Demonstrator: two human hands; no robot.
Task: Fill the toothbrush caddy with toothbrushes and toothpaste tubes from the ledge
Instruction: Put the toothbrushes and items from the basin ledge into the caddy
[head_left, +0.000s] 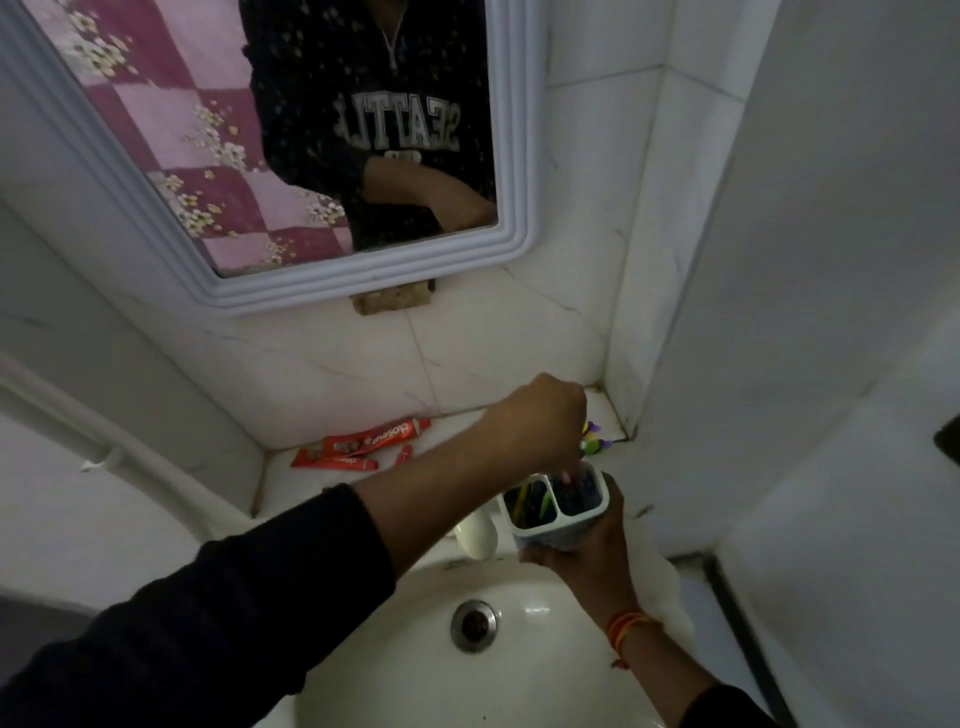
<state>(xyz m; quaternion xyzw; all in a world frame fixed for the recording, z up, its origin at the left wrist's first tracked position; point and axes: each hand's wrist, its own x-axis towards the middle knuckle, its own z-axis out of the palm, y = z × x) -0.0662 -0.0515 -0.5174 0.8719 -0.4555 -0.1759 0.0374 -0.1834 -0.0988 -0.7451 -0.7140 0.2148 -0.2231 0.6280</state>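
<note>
My right hand (582, 545) grips the white toothbrush caddy (558, 519) from below and holds it above the sink's back rim. The caddy has two compartments; the left one holds green and yellow toothbrushes (530, 501), the right one looks dark. My left hand (540, 421) reaches across, fingers closed and pointing down into the right compartment; what they hold is hidden. Red toothpaste tubes (363, 444) lie on the ledge (457, 431) to the left. Colourful toothbrush ends (595, 441) lie on the ledge behind my left hand.
A white sink (519, 613) with a metal drain (472, 623) lies below the hands. A white tap (475, 535) stands left of the caddy. A framed mirror (519, 223) hangs above the ledge. Tiled walls close in on the right and left.
</note>
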